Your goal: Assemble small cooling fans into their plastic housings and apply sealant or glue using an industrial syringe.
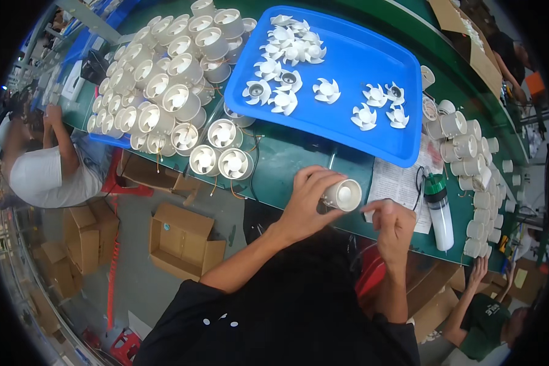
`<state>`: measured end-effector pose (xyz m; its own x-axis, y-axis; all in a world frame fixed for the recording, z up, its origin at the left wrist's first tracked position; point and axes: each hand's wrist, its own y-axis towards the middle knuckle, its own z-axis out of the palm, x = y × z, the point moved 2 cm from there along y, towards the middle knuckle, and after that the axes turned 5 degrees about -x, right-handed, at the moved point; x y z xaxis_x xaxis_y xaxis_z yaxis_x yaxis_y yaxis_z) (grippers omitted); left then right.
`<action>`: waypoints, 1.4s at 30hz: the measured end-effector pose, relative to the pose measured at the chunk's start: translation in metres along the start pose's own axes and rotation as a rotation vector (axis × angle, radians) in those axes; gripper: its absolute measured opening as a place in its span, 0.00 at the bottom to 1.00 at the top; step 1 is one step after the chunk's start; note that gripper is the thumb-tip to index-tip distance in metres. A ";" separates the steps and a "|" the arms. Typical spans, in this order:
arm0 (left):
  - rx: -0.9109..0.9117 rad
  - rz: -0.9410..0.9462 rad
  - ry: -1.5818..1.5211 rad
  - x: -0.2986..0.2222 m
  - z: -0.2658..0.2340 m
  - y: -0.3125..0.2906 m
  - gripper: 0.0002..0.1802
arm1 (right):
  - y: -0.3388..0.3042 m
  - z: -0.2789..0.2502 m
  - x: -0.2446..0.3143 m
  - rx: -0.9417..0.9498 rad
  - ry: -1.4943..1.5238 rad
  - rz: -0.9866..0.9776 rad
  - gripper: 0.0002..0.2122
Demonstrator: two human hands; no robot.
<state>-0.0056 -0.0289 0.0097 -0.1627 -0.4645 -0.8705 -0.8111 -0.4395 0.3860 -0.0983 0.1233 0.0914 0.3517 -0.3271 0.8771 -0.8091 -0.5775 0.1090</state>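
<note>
Over the near edge of the counter (287,168): one off-white cup-shaped housing (343,196), raised in your grasp, directly ahead of your torso.
Left hand: yours (310,200) is the nearer one, in contact; fingers wrap the far side, the thumb lies along the near side, and the housing is gripped between them.
Right hand: yours (394,222) stands just to the right of the housing and slightly closer to you; index finger extended leftward, the others curled. Whether these pinch anything, or the fingertip touches the rim, cannot be told.
Housing axis: tilted, judged to run from your left palm out to the open mouth, which faces up and somewhat rightward; a round white hub shows inside.
Governing relation: the mouth lies to the left of your right index finger, the wall inside your left grip; in my judgement, access is from the right.
Blue tray (317,127): beyond both hands, bearing white fan wheels (327,91).
Left stock: grouped housings (221,133), well apart from your left hand.
Right side: green-capped bottle (440,222), lying near your right hand, beside a printed sheet (396,183).
</note>
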 end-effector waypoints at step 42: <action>-0.766 -0.491 0.689 0.133 -0.434 0.047 0.43 | -0.010 0.041 -0.085 -0.263 -0.273 -0.024 0.19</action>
<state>0.1790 -0.4451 0.0446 0.6123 -0.3321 -0.7175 -0.1071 -0.9340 0.3408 -0.1010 0.1261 -0.0034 0.4555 -0.5236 0.7200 -0.8800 -0.3871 0.2753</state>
